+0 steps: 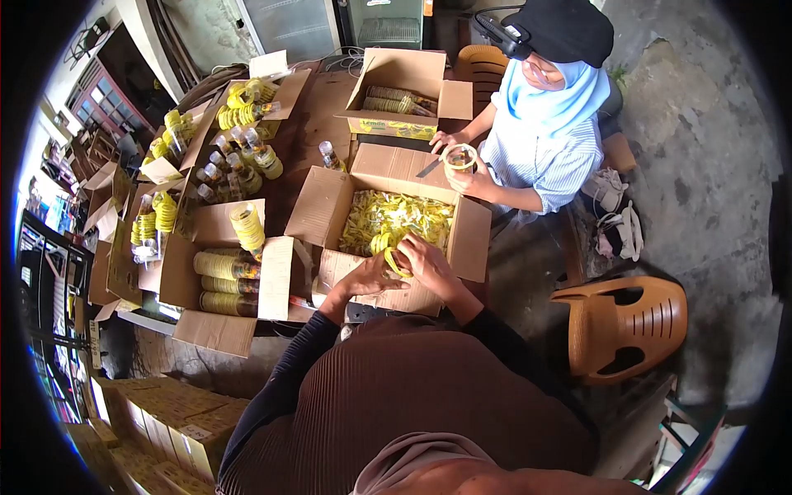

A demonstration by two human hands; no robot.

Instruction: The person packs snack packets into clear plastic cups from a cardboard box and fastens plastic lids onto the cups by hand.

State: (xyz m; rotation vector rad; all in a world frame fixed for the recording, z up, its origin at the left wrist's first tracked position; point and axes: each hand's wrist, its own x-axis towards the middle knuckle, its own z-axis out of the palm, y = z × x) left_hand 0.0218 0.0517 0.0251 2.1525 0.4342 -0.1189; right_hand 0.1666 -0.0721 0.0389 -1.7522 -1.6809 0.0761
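My left hand (367,279) and my right hand (426,262) meet over the near edge of an open cardboard box (396,169). Between them is a yellow ring-shaped piece (397,262), with the fingers of both hands closed around it. Many small yellow and clear wrapped pieces (396,219) fill the box beneath. Left of it, another open box (216,326) holds stacks of yellow ringed items (227,285), and one stack (247,224) stands upright at its back edge.
Across the table a co-worker (540,124) holds a round yellow-rimmed item (459,157). A third box (392,125) stands at the back. Several bottles (239,165) stand at the left. An orange chair (620,328) is at the right.
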